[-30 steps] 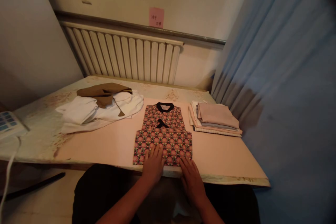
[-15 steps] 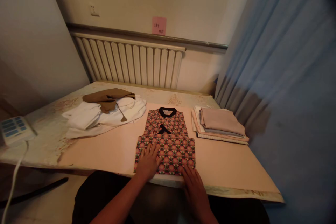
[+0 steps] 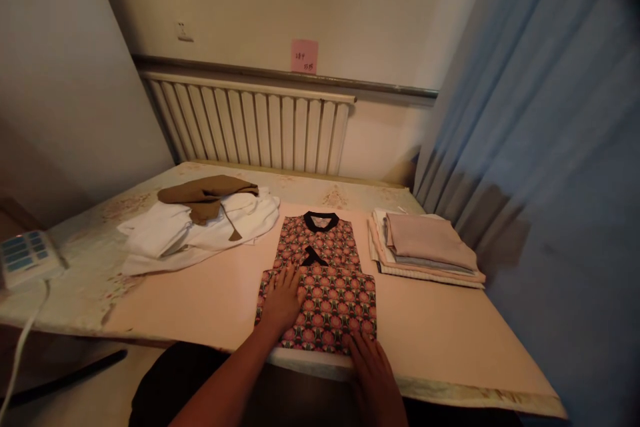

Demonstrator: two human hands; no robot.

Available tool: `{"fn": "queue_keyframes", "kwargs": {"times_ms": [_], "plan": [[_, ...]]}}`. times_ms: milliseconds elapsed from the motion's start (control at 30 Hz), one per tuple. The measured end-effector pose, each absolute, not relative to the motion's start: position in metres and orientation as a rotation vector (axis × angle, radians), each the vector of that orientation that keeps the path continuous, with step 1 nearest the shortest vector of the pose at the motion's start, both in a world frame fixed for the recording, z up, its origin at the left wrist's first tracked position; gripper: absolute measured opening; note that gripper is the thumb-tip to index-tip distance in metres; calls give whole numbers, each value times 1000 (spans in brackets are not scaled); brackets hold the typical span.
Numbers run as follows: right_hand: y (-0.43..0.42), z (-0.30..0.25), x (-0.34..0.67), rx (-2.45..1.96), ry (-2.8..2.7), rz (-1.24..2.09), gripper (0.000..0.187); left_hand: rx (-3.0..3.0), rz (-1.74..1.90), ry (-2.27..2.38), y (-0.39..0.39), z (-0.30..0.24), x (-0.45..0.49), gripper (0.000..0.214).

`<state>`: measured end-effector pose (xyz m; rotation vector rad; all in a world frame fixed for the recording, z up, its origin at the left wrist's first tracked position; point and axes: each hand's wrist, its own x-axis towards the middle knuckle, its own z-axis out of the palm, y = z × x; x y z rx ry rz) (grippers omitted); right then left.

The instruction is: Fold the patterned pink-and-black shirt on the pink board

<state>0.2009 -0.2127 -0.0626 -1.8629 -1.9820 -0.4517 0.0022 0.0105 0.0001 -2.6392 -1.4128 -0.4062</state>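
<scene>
A folded patterned shirt (image 3: 330,260) with a black collar lies on the pink sheet near the table's front edge. My left hand (image 3: 283,299) rests flat on the shirt's lower left part, fingers stretched out. My right hand (image 3: 373,370) lies flat at the shirt's bottom right hem by the table edge, fingers extended and touching the cloth. Neither hand grips anything.
A heap of white and brown clothes (image 3: 200,220) sits at the back left. A stack of folded garments (image 3: 425,247) lies to the right of the shirt. A power strip (image 3: 25,257) with a cable is at the far left. A radiator (image 3: 250,123) and blue curtain (image 3: 540,147) border the table.
My left hand has slid up the shirt away from me. My right hand stays at the bottom hem. The view has shifted a little, with the table lower in frame.
</scene>
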Motion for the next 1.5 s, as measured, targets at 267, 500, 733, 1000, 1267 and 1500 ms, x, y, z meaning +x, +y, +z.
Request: {"fn": "queue_keyframes", "kwargs": {"times_ms": [267,500,733,1000,1267,1500], "plan": [[-214,-62,200,-1881,-1993,-478,87,-2629,-468,-1381,19,-2,3,51],[-215,-56,200,-1892,-2032,-471,87,-2616,-510,-1379,18,1,4,48],[-214,-56,200,-1883,-2031,-483,88,-2613,-525,-1399,17,3,4,48],[-214,-53,214,-1841,-2145,-325,77,-2637,-540,-1421,17,1,3,49],[-180,-16,214,-1862,-1900,-338,41,-2641,-583,-1426,21,-6,4,49],[-124,-10,213,-1881,-1985,-348,46,-2647,-575,-1421,21,-6,4,50]]}}
